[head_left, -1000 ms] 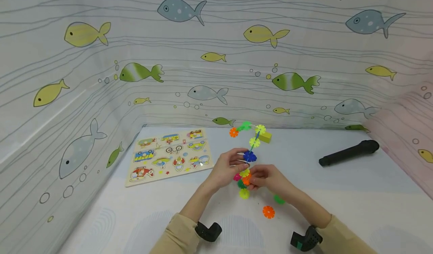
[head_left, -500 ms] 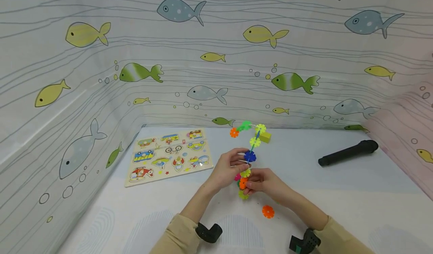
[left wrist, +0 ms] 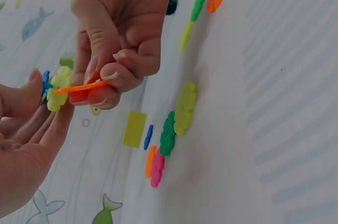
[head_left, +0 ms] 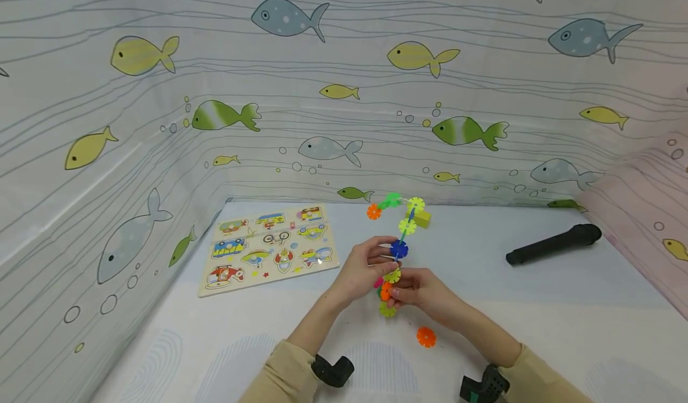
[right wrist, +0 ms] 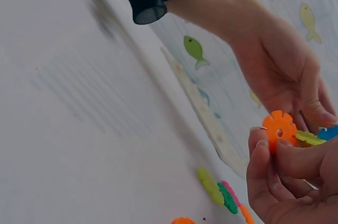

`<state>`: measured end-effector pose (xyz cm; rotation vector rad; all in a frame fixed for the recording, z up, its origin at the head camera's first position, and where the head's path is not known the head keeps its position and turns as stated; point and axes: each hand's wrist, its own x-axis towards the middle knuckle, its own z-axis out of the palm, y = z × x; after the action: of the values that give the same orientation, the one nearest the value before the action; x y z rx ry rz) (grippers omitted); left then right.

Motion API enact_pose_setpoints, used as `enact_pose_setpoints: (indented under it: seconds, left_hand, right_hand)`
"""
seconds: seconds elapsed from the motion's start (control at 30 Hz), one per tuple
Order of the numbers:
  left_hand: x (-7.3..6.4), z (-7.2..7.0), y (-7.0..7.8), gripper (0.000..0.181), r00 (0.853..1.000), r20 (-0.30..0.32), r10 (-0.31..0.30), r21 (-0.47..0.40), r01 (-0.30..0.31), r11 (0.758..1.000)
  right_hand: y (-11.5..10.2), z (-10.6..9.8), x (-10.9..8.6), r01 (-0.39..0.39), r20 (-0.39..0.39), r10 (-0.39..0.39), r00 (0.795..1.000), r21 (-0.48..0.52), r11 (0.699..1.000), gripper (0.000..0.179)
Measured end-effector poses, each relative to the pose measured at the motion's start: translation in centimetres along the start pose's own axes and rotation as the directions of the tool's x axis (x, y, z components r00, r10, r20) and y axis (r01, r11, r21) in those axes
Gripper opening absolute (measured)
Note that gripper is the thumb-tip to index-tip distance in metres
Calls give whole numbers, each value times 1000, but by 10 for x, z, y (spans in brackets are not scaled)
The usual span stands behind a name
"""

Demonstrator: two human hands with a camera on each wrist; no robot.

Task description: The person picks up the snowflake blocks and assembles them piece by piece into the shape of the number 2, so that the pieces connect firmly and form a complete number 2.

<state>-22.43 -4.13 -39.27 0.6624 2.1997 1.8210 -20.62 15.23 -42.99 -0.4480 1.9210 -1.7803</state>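
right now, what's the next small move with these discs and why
I'd probably have the right hand press the orange disc it pinches into the yellow disc: their edges meet, the left hand holds the chain, and whether the discs have locked isn't clear.

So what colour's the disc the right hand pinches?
The disc is orange, clearest in the right wrist view.

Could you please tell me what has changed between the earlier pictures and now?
In the head view, the right hand has shifted slightly down, carrying its pinched orange disc slightly down and left. There, it now hides a green disc. Nothing was newly gripped or released. The left hand still holds the chain; the loose orange disc, board and microphone stayed put.
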Motion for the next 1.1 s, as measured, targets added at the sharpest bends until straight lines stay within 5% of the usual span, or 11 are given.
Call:
enact_pose_setpoints:
  seconds: [0.3,0.63,1.1]
  left_hand:
    - [1,0,-1,44,1000,-10,-12,-10,12,1000]
    - [0,-1,0,48,999,-52,-15,20,16,1000]
    - [0,-5,-1,49,996,-87,2,46,2,999]
  right_hand:
    - [-4,7,-3,-21,-35,20,999,-26,999,57]
    - [-4,12,-1,-34,-179,14,984,-110,993,50]
    - [-1,8,-2,-2,-142,1,990,-13,1000,48]
